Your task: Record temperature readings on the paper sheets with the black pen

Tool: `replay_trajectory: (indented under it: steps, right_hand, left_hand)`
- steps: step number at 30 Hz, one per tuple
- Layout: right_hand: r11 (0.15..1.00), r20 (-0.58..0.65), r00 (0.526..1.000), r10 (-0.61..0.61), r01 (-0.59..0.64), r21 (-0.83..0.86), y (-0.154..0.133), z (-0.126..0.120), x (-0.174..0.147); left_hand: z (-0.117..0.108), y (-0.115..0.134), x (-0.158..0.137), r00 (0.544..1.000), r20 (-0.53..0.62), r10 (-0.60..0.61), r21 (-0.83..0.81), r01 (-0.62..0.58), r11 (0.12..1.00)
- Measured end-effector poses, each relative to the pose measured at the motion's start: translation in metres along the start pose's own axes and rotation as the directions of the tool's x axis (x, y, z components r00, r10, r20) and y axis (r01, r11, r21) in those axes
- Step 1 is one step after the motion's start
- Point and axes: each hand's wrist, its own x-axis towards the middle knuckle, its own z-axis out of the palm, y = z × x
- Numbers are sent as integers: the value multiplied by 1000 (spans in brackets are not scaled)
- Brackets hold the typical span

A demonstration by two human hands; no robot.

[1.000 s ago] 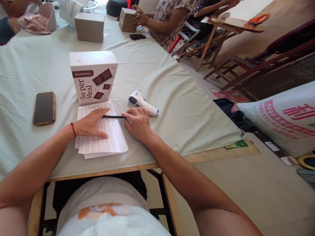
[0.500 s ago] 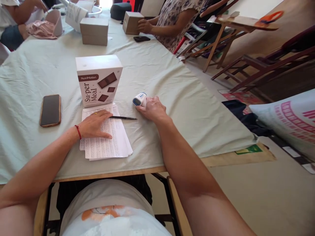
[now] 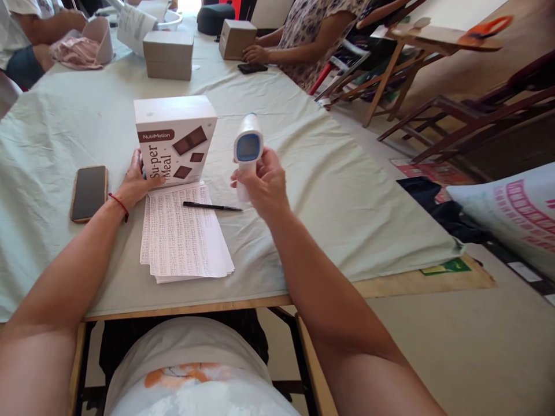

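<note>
My left hand (image 3: 137,180) grips the lower left edge of a white and brown meal box (image 3: 177,138), its thumb across the front and the other fingers partly hidden behind. The box stands upright on the table. My right hand (image 3: 265,182) is wrapped round the handle of a white infrared thermometer (image 3: 248,141), held up above the cloth with its blue-edged screen facing me. In front of the box lies a stack of printed sheets (image 3: 186,242), with a black pen (image 3: 212,205) across its upper part, the tip reaching past the paper onto the cloth.
A smartphone (image 3: 89,193) lies left of the papers on the pale green tablecloth (image 3: 281,254). Farther back stand a brown carton (image 3: 168,56) and a smaller one (image 3: 237,40) by another person's hands (image 3: 256,53). A dark phone (image 3: 252,68) lies there. Wooden chairs stand to the right.
My left hand has moved from the papers to the box's left side and taken hold of it. My right hand has lifted the thermometer off the table and turned it upright.
</note>
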Motion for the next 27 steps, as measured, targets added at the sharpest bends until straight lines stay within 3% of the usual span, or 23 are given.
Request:
replay_trajectory:
  steps: [3, 7, 11, 17, 27]
  right_hand:
    - [959, 68, 997, 28, -46, 281, -15, 37, -24]
    - [906, 228, 966, 122, -202, 372, -20, 63, -45]
    - [860, 329, 919, 218, -340, 380, -23, 63, -48]
    - [795, 401, 849, 345, -491, 357, -23, 63, -46]
    - [786, 383, 830, 405, -530, 317, -18, 68, -46]
  left_hand:
    - [7, 9, -2, 1000, -7, 13, -44, -13, 999]
    - [13, 25, -10, 993, -118, 32, -48, -38, 998]
    - [21, 36, -18, 989, -147, 0, -36, -5, 999]
    - [25, 46, -23, 997, -78, -10, -3, 9, 1000]
    - [20, 44, -23, 998, -53, -38, 26, 40, 999]
